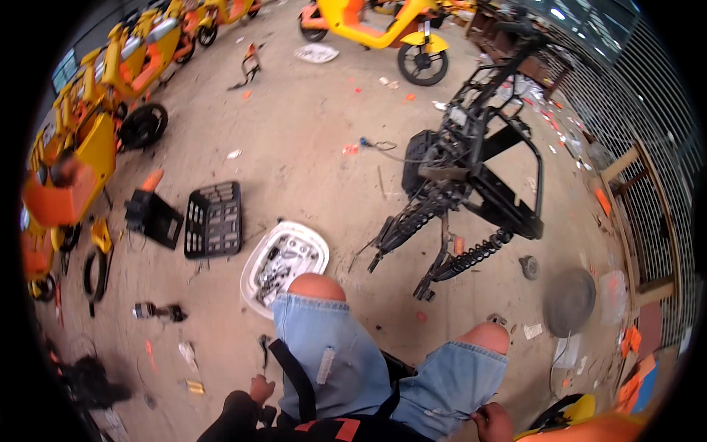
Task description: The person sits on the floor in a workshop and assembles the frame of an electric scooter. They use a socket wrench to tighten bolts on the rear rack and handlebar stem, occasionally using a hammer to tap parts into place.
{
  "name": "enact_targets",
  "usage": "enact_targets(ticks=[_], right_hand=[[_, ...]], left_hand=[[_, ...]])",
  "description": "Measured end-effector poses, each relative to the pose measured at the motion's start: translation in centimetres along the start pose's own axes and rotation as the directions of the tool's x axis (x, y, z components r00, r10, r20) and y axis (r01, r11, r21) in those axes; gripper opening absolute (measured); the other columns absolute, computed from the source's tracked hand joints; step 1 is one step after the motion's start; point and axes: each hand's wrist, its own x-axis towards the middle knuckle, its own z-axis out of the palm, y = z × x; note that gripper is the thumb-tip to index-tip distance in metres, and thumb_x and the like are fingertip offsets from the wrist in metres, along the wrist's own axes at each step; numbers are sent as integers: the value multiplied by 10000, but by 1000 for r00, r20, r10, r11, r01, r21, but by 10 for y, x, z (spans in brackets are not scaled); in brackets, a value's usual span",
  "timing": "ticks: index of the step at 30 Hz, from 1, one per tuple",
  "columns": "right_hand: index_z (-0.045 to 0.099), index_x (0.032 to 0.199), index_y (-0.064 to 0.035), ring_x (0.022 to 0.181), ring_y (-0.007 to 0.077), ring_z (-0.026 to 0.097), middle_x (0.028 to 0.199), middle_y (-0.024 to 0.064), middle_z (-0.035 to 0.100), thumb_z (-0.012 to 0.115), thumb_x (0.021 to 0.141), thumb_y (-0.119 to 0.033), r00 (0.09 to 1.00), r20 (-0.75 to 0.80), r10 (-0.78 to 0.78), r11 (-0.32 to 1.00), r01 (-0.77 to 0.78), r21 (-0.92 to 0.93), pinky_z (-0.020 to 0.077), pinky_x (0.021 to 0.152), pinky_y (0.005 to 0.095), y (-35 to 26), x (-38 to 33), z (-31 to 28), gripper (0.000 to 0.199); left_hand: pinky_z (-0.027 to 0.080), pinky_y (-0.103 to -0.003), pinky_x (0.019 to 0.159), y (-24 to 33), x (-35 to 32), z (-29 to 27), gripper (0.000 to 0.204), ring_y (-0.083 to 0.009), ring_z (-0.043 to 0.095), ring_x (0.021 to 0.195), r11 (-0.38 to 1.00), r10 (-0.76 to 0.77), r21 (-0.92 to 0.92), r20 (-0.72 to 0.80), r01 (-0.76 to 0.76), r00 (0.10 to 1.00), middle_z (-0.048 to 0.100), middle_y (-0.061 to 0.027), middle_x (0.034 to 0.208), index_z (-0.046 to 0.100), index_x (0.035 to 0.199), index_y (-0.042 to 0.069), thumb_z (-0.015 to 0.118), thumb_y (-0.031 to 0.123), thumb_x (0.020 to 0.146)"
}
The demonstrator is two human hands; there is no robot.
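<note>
The left hand [261,389] is by the left thigh with fingers curled; whether it grips anything I cannot tell. Just ahead of it on the floor [317,140] is a small dark tool [264,351], its kind hard to make out. The right hand [493,423], by the hem of the denim shorts [456,379], is partly cut off at the lower edge; its grip is unclear.

Beyond the left knee, which hides its near-right corner, a white tray [249,283] holds small metal parts [274,274]. A black vehicle frame [449,171] stands toward the floor's right edge. A red print [346,429] on the dark shirt is cut off; a pale slip [532,331] is too small to read. Yellow scooters [92,151] line the floor's left edge, partly cropped.
</note>
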Motion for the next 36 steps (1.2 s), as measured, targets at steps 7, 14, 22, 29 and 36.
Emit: enact_targets(ticks=[7, 14, 22, 29, 36], right_hand=[[670, 1068, -13, 917, 333, 645, 1012, 199, 680, 625, 994, -151, 956, -249, 155, 987, -162, -7, 513, 837, 409, -42, 50, -23, 162], [579, 1056, 40, 916, 301, 558, 971, 156, 585, 531, 1039, -160, 956, -228, -186, 981, 170, -89, 456, 890, 386, -26, 109, 15, 207], [600, 1092, 66, 964, 327, 575, 1044, 197, 616, 530, 1035, -181, 967, -141, -213, 936, 161, -314, 463, 890, 426, 10, 153, 41, 263], [606, 1089, 68, 966, 334, 582, 1046, 206, 630, 539, 1032, -176, 978, -73, -197, 918, 158, -363, 469, 890, 421, -7, 172, 44, 259], [608, 1088, 77, 969, 351, 575, 1046, 212, 625, 542, 1030, -176, 973, -57, -223, 906, 185, -381, 466, 898, 433, 6, 180, 44, 268]], left_hand=[[536, -478, 916, -1, -6, 38, 503, -427, 666, 1032, 999, 33, -40, 226, -25, 974, 690, -272, 1066, 713, 997, -28, 710, 426, 781], [564, -360, 695, -11, -52, 41, 294, -206, 711, 694, 706, -199, -638, 236, 307, 951, 736, -111, 819, 696, 999, 12, 672, 276, 871], [572, -378, 720, -12, -111, 66, 320, -230, 716, 728, 605, -290, -655, 347, 452, 892, 744, -127, 874, 707, 1025, 28, 706, 302, 860], [568, -420, 769, 21, -119, 93, 454, -292, 724, 800, 577, -306, -621, 437, 530, 846, 742, -165, 949, 705, 1014, -4, 756, 417, 853], [553, -477, 783, 45, -91, 92, 556, -379, 716, 849, 765, -359, -336, 487, 550, 797, 731, -224, 859, 740, 886, -22, 716, 530, 824]])
